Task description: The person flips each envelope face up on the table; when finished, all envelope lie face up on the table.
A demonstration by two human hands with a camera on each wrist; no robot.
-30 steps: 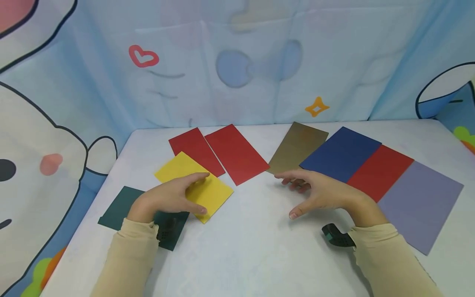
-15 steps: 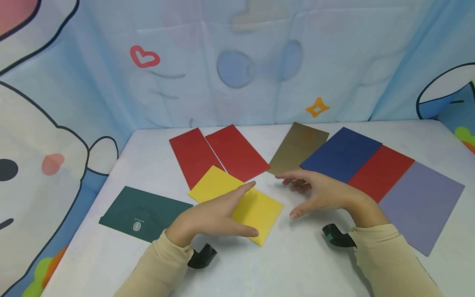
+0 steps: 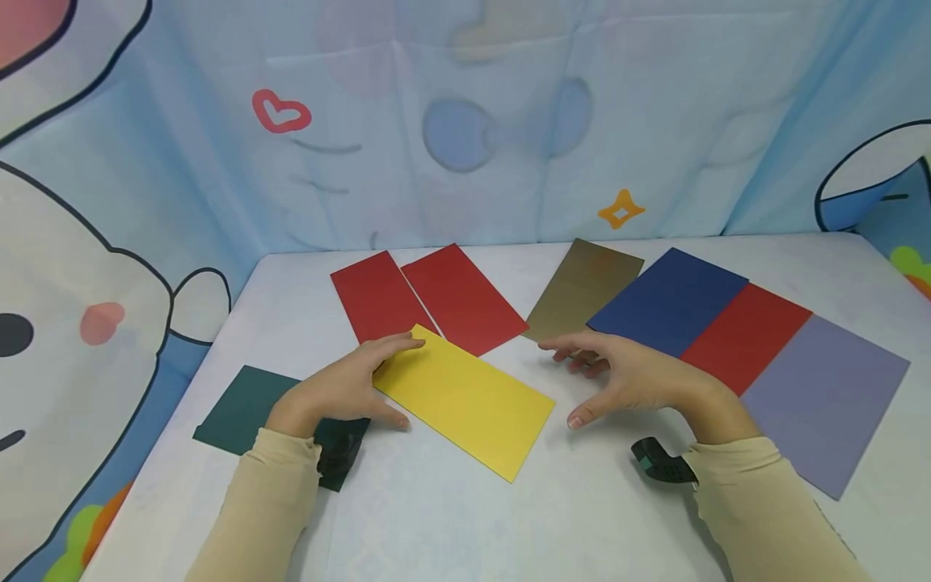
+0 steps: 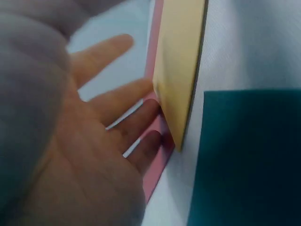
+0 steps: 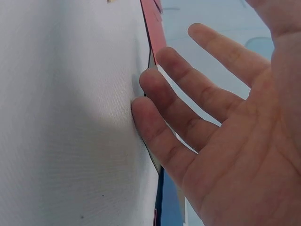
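A flat yellow rectangular card (image 3: 465, 404) lies slanted on the white table, its upper edge overlapping the near ends of two red cards (image 3: 381, 295). My left hand (image 3: 342, 392) is at its left end, fingers spread and relaxed with nothing in them. In the left wrist view, the fingertips show right beside the yellow card's corner. Under that hand and wrist, a dark green card (image 3: 247, 408) is partly hidden. My right hand (image 3: 633, 372) hovers loosely curved and holds nothing, between the yellow card and a blue card (image 3: 669, 299); the right wrist view shows its fingers apart.
A gold-brown card (image 3: 585, 287) lies at the back, beside the blue one. A red panel (image 3: 745, 335) and a lavender panel (image 3: 822, 396) continue in a row from the blue card. Behind the table hangs a light blue printed curtain (image 3: 509, 121).
The yellow card has shifted right along with my left hand, off the green card's side. The left hand has since drawn back left without it. My right hand has stayed in place.
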